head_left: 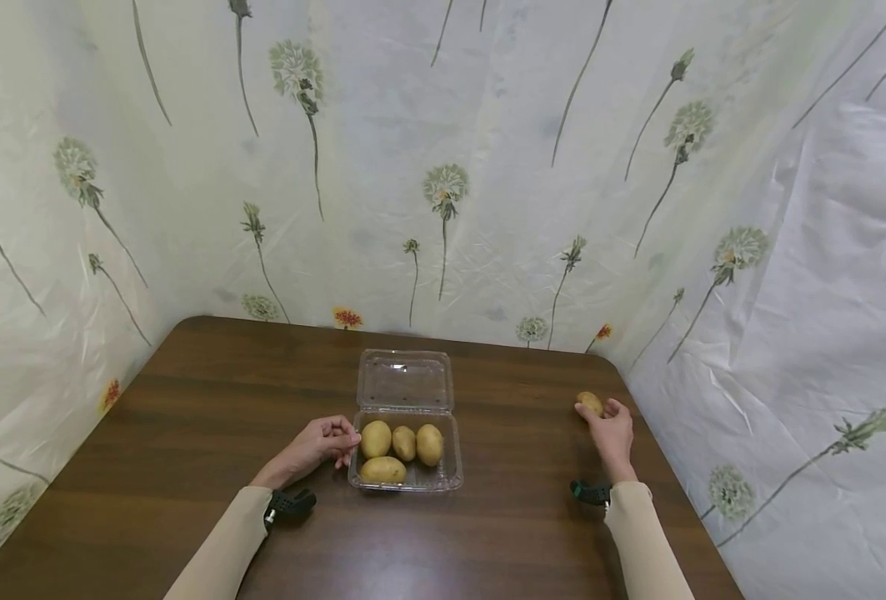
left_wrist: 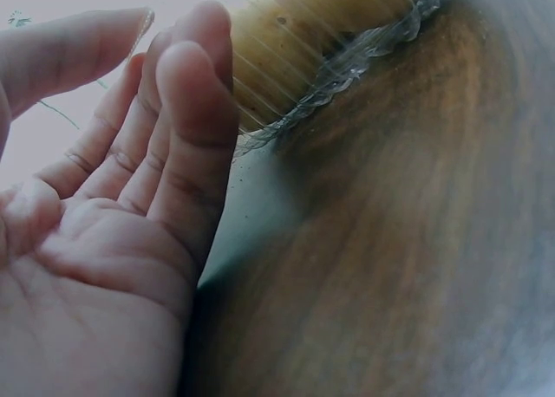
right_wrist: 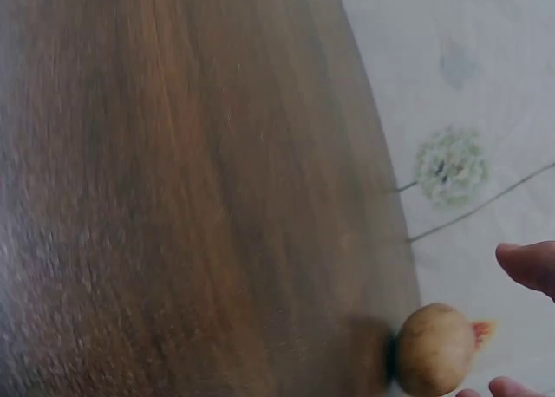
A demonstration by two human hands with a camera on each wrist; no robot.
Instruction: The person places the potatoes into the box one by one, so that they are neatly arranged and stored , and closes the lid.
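Note:
A clear plastic clamshell box (head_left: 448, 477) stands on the table with its lid (head_left: 405, 381) folded back. Inside lie several potatoes (head_left: 429, 445). My left hand (head_left: 321, 443) is at the box's left side, fingertips by its rim; the left wrist view shows the thumb apart from the slightly bent fingers (left_wrist: 192, 111). Far to the right, my right hand (head_left: 612, 430) reaches around a single potato (head_left: 589, 403). In the right wrist view, one fingertip (right_wrist: 525, 265) is clear of this potato (right_wrist: 436, 349), while others show at the bottom edge; contact there is unclear.
The brown wooden table (head_left: 503, 533) has rounded far corners. Behind it and along both sides hangs a pale curtain (head_left: 503, 250) printed with dandelions. A dark band with a small device (head_left: 289, 505) sits on each wrist.

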